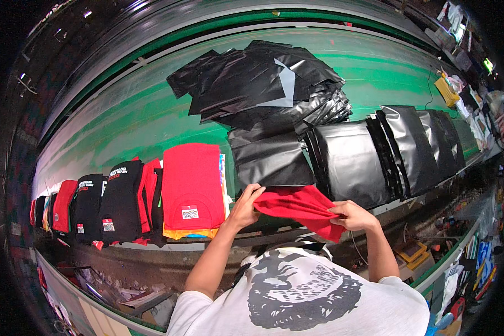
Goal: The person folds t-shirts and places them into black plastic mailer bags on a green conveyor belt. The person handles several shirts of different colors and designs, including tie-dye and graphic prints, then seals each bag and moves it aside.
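A folded red garment (296, 202) is stretched between my two hands just off the table's front edge. My left hand (244, 208) pinches its left end, close to the lower corner of a black plastic bag (271, 157). At the right end, my right hand (356, 216) grips the cloth between thumb and fingers. The garment's far side meets the bag's near edge; whether any of it lies inside is hidden. Left of my left hand is a stack of folded T-shirts, topped by a red T-shirt (191, 180) with a neck label.
Loose black bags (243, 80) are heaped behind on the green table (122, 126). Filled-looking black packets (353, 155) lean in a row at right. Folded black T-shirts (122, 197) and red ones line the left. Yellow items (411, 252) lie below at right.
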The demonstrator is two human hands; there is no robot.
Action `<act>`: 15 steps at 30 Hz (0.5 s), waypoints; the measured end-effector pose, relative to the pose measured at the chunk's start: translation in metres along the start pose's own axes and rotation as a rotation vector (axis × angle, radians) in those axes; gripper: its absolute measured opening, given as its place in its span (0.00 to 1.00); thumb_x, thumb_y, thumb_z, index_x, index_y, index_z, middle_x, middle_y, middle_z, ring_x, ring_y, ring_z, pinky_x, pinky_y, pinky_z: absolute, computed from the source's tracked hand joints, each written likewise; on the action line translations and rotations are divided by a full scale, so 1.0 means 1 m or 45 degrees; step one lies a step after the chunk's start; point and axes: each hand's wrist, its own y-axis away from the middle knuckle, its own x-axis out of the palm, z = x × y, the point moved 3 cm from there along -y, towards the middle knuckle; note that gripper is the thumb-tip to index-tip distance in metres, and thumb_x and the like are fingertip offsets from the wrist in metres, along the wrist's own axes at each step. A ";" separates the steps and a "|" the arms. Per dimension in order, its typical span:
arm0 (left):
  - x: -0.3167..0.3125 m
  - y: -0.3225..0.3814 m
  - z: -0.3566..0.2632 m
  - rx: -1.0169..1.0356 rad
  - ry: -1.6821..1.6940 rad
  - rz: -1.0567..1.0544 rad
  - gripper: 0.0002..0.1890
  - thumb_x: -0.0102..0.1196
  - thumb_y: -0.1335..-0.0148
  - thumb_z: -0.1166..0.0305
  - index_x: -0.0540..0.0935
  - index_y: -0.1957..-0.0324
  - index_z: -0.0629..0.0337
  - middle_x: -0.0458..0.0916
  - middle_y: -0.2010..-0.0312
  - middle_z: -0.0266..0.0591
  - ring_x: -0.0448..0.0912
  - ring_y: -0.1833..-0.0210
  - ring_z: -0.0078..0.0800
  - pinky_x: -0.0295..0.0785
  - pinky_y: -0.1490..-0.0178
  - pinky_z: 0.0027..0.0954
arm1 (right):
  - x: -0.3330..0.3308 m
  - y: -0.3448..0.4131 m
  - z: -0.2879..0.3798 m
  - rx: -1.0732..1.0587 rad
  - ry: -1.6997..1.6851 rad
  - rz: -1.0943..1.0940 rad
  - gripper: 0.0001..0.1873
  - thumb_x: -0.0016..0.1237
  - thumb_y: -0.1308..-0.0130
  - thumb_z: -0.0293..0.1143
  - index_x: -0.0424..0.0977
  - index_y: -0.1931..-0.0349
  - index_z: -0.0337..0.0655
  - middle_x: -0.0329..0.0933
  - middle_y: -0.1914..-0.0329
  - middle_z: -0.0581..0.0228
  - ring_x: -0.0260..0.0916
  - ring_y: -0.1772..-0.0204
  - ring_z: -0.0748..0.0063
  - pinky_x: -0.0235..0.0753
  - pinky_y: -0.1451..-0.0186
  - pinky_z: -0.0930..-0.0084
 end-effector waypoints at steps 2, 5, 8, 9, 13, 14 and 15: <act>0.001 0.002 -0.007 0.066 -0.043 -0.045 0.30 0.52 0.52 0.89 0.78 0.42 0.67 0.72 0.40 0.55 0.73 0.36 0.51 0.71 0.37 0.38 | 0.000 -0.003 0.015 0.119 0.122 -0.104 0.18 0.57 0.41 0.27 0.80 0.50 0.33 0.81 0.53 0.42 0.79 0.50 0.38 0.78 0.45 0.55; 0.003 -0.005 -0.014 0.191 -0.209 -0.156 0.30 0.52 0.52 0.90 0.78 0.42 0.69 0.72 0.40 0.54 0.72 0.35 0.51 0.71 0.37 0.37 | 0.008 -0.008 0.042 0.209 0.276 -0.177 0.17 0.56 0.42 0.27 0.81 0.51 0.32 0.81 0.55 0.42 0.79 0.51 0.38 0.79 0.45 0.55; 0.012 -0.016 -0.018 0.226 -0.358 -0.082 0.32 0.52 0.53 0.89 0.76 0.40 0.71 0.67 0.31 0.51 0.67 0.31 0.51 0.63 0.29 0.45 | 0.029 -0.017 0.061 0.107 0.271 -0.343 0.16 0.57 0.43 0.25 0.81 0.53 0.32 0.81 0.60 0.44 0.81 0.56 0.41 0.81 0.51 0.56; 0.015 -0.018 -0.019 0.237 -0.408 -0.058 0.33 0.52 0.54 0.89 0.75 0.39 0.71 0.65 0.29 0.50 0.66 0.30 0.52 0.60 0.27 0.47 | 0.036 -0.021 0.064 0.064 0.320 -0.365 0.15 0.58 0.43 0.23 0.81 0.54 0.32 0.81 0.62 0.45 0.81 0.59 0.43 0.82 0.55 0.58; 0.025 -0.018 -0.042 0.308 -0.164 0.101 0.38 0.48 0.54 0.89 0.70 0.34 0.70 0.58 0.24 0.47 0.54 0.22 0.52 0.46 0.20 0.52 | 0.052 -0.032 0.060 0.051 0.381 -0.467 0.16 0.58 0.44 0.24 0.80 0.54 0.33 0.79 0.64 0.47 0.82 0.63 0.44 0.83 0.60 0.56; 0.025 -0.017 -0.054 0.302 -0.188 0.160 0.40 0.47 0.55 0.89 0.67 0.32 0.69 0.56 0.23 0.46 0.53 0.20 0.51 0.43 0.19 0.55 | 0.055 -0.034 0.060 0.032 0.452 -0.499 0.16 0.58 0.44 0.24 0.80 0.54 0.35 0.79 0.61 0.49 0.82 0.66 0.45 0.83 0.63 0.56; 0.023 -0.015 -0.059 0.316 -0.198 0.141 0.41 0.47 0.55 0.89 0.66 0.31 0.69 0.56 0.23 0.46 0.53 0.21 0.50 0.43 0.20 0.55 | 0.057 -0.035 0.063 0.032 0.498 -0.517 0.16 0.58 0.44 0.24 0.80 0.54 0.36 0.79 0.60 0.50 0.82 0.66 0.45 0.83 0.64 0.56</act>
